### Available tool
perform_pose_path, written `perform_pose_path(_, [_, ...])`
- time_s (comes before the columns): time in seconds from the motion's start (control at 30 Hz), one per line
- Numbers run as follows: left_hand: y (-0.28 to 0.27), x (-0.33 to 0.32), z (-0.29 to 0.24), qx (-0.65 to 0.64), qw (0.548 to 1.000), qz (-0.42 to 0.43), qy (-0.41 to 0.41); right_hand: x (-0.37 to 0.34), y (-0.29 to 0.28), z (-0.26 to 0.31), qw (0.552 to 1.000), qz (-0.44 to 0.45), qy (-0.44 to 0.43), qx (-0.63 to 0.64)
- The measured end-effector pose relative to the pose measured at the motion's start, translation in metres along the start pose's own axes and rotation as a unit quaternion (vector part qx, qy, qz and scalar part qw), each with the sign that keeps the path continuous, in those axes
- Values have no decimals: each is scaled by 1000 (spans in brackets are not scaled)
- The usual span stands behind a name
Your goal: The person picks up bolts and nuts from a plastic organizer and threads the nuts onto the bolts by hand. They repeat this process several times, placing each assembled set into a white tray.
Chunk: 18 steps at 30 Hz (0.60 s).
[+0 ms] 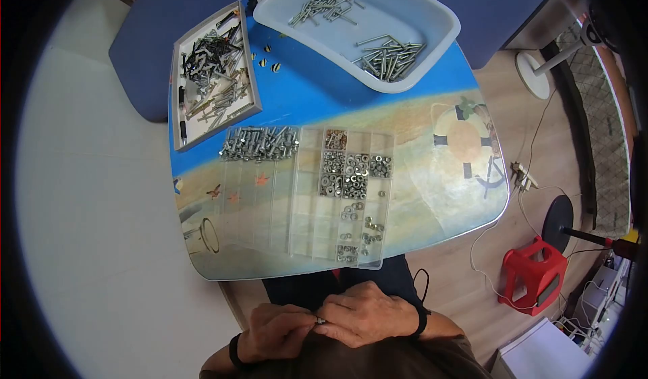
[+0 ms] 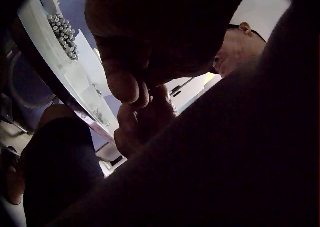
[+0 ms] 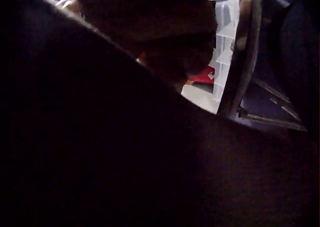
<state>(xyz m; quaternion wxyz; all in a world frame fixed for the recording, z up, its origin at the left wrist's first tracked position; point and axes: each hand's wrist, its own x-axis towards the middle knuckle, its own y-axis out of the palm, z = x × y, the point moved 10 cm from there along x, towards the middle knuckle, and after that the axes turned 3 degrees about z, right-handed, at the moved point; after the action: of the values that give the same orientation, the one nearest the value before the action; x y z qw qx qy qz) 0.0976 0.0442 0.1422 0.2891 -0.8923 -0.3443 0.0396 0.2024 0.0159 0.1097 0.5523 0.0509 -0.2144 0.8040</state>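
Observation:
Close to the person's body, in front of the table edge, the two hands meet at the fingertips. Between them shows a small shiny metal piece [image 1: 320, 321], mostly hidden by fingers; I cannot tell whether it is a nut or a bolt. The left hand [image 1: 280, 330] pinches it from one side with thumb and fingers. From the other side the right hand [image 1: 368, 315] grips it with curled fingers. In the left wrist view the left hand [image 2: 150, 41] is dark, its fingertips against those of the right hand [image 2: 145, 124]. The right wrist view is mostly dark.
A clear compartment box [image 1: 307, 197] on the table holds bolts [image 1: 260, 143] and several groups of nuts [image 1: 356, 176]. Behind it stand a shallow tray [image 1: 254, 85] of mixed screws and a white tub [image 1: 364, 31] with long bolts. A red stool [image 1: 533, 274] is on the floor at right.

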Motion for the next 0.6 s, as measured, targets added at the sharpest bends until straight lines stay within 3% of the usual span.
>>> perform_pose_path(0.07, [0,-1,-2,4,1000,-2,1,-3,11,0,999,36,-9,-18])
perform_pose_path(0.13, [0,-3,-7,14,1000,-3,14,3,-6,3,998,-53,-21,10])
perform_pose_path(0.17, [0,-4,-9,16,1000,-5,17,0,-6,3,998,-52,-24,7])
perform_pose_path(0.23, [1,-8,-11,17,1000,-11,13,-6,9,5,999,28,-33,-8])
perform_pose_path(0.33, [1,-11,-18,18,1000,-7,19,-1,-2,11,998,-45,-26,34])
perform_pose_path(0.6, [4,-29,-25,24,999,-21,22,-11,10,18,994,-23,-56,87])
